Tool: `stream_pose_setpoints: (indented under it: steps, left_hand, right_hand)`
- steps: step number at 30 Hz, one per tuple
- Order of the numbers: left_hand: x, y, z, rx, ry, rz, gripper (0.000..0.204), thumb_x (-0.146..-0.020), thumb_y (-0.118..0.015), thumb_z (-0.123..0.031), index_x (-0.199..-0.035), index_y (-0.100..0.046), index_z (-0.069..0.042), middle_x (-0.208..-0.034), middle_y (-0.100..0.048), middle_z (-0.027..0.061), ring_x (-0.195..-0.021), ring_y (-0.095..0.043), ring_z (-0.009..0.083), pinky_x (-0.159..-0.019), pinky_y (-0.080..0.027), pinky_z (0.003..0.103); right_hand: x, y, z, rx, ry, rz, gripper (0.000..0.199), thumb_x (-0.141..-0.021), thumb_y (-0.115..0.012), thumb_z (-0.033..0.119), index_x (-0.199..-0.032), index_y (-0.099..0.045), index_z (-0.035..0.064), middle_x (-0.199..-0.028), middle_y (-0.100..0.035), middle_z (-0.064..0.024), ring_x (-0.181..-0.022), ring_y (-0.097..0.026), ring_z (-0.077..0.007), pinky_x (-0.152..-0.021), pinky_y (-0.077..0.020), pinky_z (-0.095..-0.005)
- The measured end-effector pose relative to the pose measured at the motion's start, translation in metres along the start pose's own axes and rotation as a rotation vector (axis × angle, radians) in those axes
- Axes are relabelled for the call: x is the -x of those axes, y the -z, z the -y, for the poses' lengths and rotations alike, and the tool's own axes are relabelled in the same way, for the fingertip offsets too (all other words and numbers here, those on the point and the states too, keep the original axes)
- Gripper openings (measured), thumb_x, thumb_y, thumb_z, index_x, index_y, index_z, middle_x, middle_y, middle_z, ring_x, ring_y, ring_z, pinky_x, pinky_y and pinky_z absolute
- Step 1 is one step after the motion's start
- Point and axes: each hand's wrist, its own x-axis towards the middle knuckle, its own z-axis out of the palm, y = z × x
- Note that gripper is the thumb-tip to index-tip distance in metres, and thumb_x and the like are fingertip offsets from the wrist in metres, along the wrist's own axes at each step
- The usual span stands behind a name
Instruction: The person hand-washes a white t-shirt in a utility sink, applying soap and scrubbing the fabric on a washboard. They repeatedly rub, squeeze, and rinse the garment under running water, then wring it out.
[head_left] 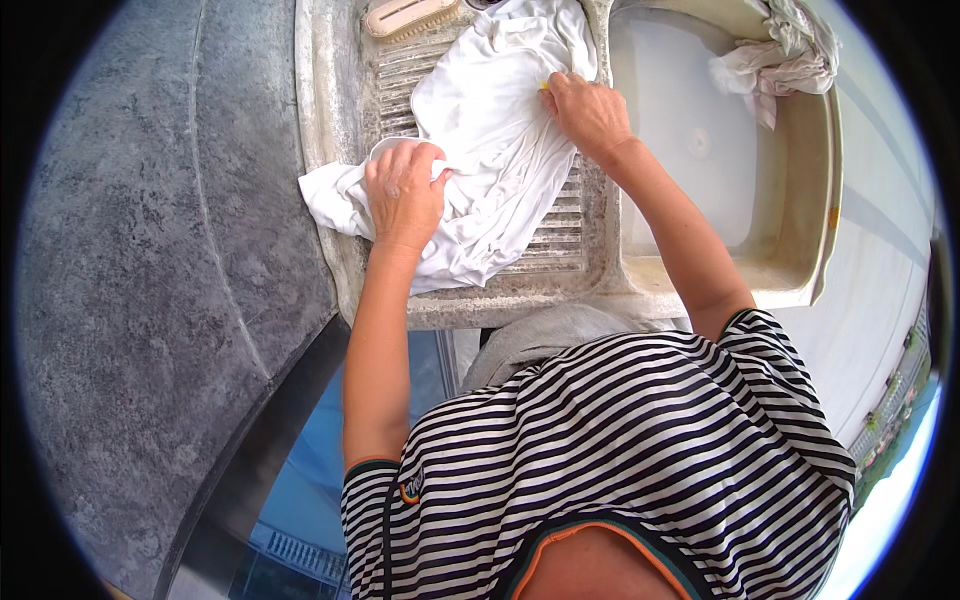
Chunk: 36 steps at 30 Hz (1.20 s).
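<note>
Right now you are in the middle of working a white garment (pixel 495 150) over the ribbed washboard (pixel 560 235) of a stone laundry sink (pixel 325 150), and to my eye this is the scrubbing or spreading step, not the rinse. Your left hand (pixel 403 195) presses down on the cloth's lower left part, its fingers (pixel 425 158) curled over a bunched fold so they grip the fabric. Your right hand (pixel 588 110) sits at the cloth's upper right edge, near the wall between board and basin, fingers closed in a pinch on the fabric; a small yellow spot shows at the fingertips, and I cannot tell whether it is a stain, a tag or a bit of soap. The garment lies across the ribs, with one corner hanging over the sink's left rim. As a judgement, the next move calls for a firm anchor from the left while the right hand keeps the cloth taut against the ribs. A scrubbing brush (pixel 410 15) lies at the top of the board, partly cut off by the frame's edge. The basin (pixel 690 140) on the right looks pale and cloudy, so its water level is hard to read, and a crumpled pale rag (pixel 785 55) drapes over its far corner. Your striped shirt (pixel 620 460) hides the sink's front edge.
</note>
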Motion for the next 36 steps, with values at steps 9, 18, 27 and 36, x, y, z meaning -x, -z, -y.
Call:
stream_pose_setpoints:
  steps: [9, 18, 27, 36]
  left_hand:
    - [-0.01, 0.025, 0.022, -0.158, 0.5, -0.164, 0.021, -0.093, -0.064, -0.024, -0.111, -0.061, -0.014, -0.114, -0.061, 0.0084, -0.103, -0.064, 0.0332, -0.08, -0.052, 0.047]
    - [0.014, 0.008, -0.04, -0.073, -0.144, -0.241, 0.04, -0.082, -0.079, -0.025, -0.115, -0.064, -0.008, -0.118, -0.058, 0.0126, -0.113, -0.055, 0.0335, -0.099, -0.042, 0.048]
    - [0.057, -0.014, -0.062, 0.298, -0.208, 0.133, 0.019, -0.081, -0.08, -0.024, -0.081, -0.066, -0.011, -0.07, -0.06, 0.0035, -0.069, -0.06, 0.0252, -0.071, -0.042, 0.04]
    - [0.067, 0.002, -0.063, 0.266, -0.1, 0.094, 0.011, -0.082, -0.076, -0.015, -0.084, -0.067, -0.01, -0.064, -0.058, 0.005, -0.064, -0.061, 0.0254, -0.066, -0.046, 0.04]
  right_hand:
    - [0.025, -0.026, 0.048, -0.134, 0.275, -0.1, 0.029, -0.099, -0.059, 0.035, -0.081, -0.062, 0.0116, -0.072, -0.066, -0.0067, -0.066, -0.068, -0.0239, -0.057, -0.0551, -0.0383]
    - [-0.051, 0.037, -0.139, -0.498, -0.531, -0.196, 0.039, -0.103, -0.054, 0.039, -0.103, -0.068, 0.0019, -0.084, -0.074, -0.013, -0.08, -0.072, -0.0292, -0.078, -0.0547, -0.0412]
    - [-0.19, -0.009, -0.349, -1.157, -0.562, -0.679, 0.018, -0.095, -0.057, 0.013, -0.107, -0.065, 0.0024, -0.072, -0.057, -0.005, -0.055, -0.054, -0.0164, -0.043, -0.0427, -0.0345]
    - [-0.17, 0.02, -0.26, -0.434, -0.379, -0.892, 0.033, -0.096, -0.063, 0.026, -0.117, -0.067, 0.0011, -0.099, -0.068, -0.0141, -0.092, -0.063, -0.0287, -0.082, -0.0503, -0.0396]
